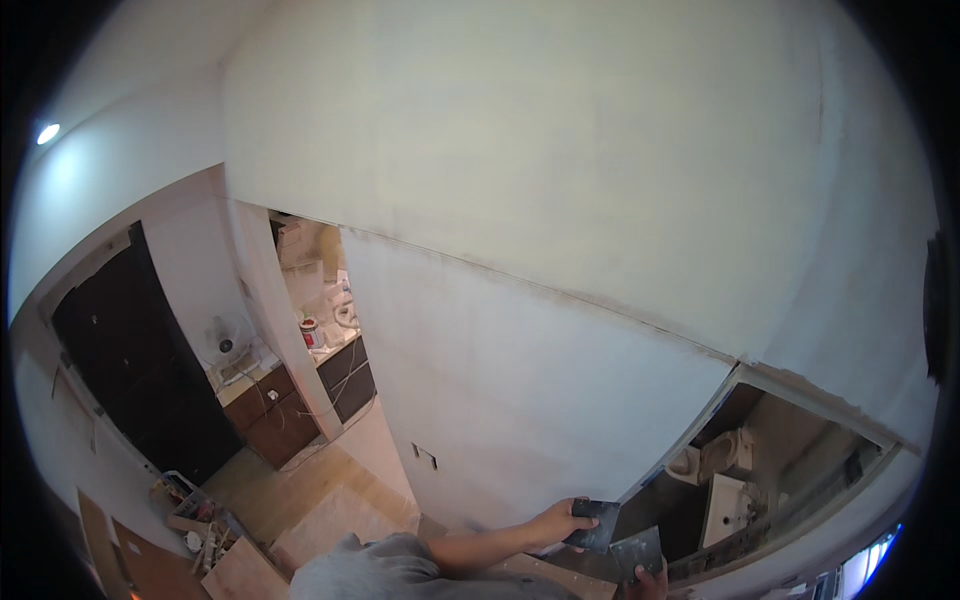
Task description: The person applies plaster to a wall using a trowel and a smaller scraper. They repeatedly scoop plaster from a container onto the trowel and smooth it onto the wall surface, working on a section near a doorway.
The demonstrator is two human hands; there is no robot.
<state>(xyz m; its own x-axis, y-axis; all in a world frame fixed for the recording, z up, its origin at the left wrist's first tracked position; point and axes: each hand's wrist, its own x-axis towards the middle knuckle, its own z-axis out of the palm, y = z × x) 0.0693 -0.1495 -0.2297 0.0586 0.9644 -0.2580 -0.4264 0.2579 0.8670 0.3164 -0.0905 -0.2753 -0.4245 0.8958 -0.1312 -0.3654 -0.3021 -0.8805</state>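
Low toward five o'clock, left hand (pixel 557 524) grasping a dark flat plate (pixel 598 520), right hand (pixel 652 584) at the lower edge gripping a second dark plate (pixel 637 552) just beside it, pale wall (pixel 500 370) at the centre, framed opening (pixel 815 404) at four o'clock, dark door (pixel 140 350) near nine o'clock

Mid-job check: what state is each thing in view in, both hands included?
Left hand: closed on a dark flat plate
Right hand: partly cut off, gripping a second dark plate
Round light: lit
Dark door: looks shut
Brown cabinet: looks shut
Fan: running or not, cannot tell
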